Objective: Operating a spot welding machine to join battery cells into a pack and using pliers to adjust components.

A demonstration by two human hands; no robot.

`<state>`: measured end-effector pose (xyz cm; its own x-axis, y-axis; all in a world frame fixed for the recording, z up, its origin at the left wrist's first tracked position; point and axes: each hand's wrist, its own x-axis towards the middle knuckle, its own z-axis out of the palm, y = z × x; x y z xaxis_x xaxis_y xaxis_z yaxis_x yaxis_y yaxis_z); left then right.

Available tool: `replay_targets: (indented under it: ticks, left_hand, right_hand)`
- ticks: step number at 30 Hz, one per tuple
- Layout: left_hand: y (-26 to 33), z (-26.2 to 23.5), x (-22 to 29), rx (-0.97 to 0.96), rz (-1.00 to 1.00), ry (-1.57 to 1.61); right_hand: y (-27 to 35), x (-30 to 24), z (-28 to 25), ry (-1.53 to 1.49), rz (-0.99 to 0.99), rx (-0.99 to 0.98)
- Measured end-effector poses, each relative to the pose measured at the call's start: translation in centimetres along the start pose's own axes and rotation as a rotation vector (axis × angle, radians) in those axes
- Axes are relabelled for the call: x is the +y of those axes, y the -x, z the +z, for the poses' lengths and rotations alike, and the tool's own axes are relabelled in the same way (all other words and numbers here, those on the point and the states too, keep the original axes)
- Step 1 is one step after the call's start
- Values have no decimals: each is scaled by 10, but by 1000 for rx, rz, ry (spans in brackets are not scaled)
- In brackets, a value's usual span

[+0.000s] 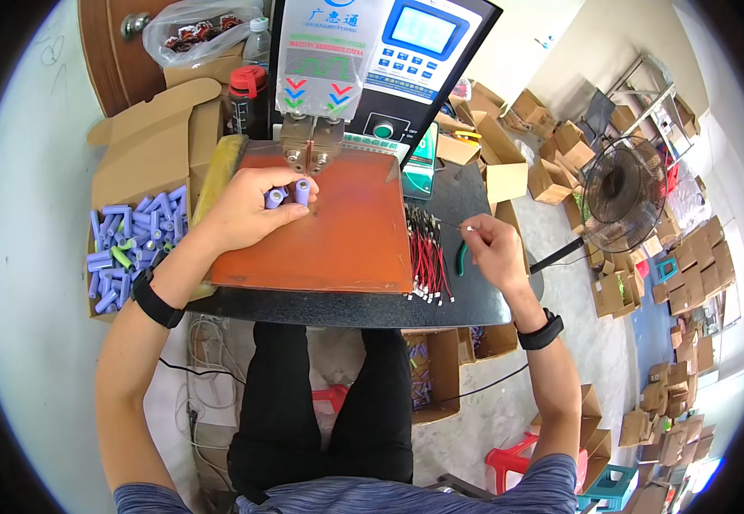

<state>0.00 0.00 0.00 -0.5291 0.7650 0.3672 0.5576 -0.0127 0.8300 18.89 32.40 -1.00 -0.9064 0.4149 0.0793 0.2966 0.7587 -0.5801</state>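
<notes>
My left hand (248,206) grips two purple cylindrical battery cells (290,194) side by side, ends up, on the orange board (346,244) just under the welding head (311,146) of the spot welder (372,60). Off to the right, my right hand (492,247) pinches the end of a thin wire (453,225) lifted from the bundle of red and black wires (428,257) lying on the black table (466,304). Both wrists wear black bands.
A cardboard box (145,146) at the left holds several loose purple cells (132,244). A dark bottle with a red cap (248,98) stands behind it. Green pliers (460,255) lie by the wires. A floor fan (624,193) and many cardboard boxes (680,283) crowd the right.
</notes>
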Motion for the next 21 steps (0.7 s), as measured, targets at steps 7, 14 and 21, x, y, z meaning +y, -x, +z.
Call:
replay_targets:
  ticks: [7, 14, 21]
  left_hand:
    - [2, -4, 1, -15, -51, -42]
    - [0, -2, -3, 24, 4, -51]
    - [-1, -6, 1, -28, -19, -73]
  right_hand:
    - [-18, -74, 39, -428, -327, 61]
    - [-58, -139, 83, -245, -422, 161]
    - [-60, -136, 100, -388, -519, 178]
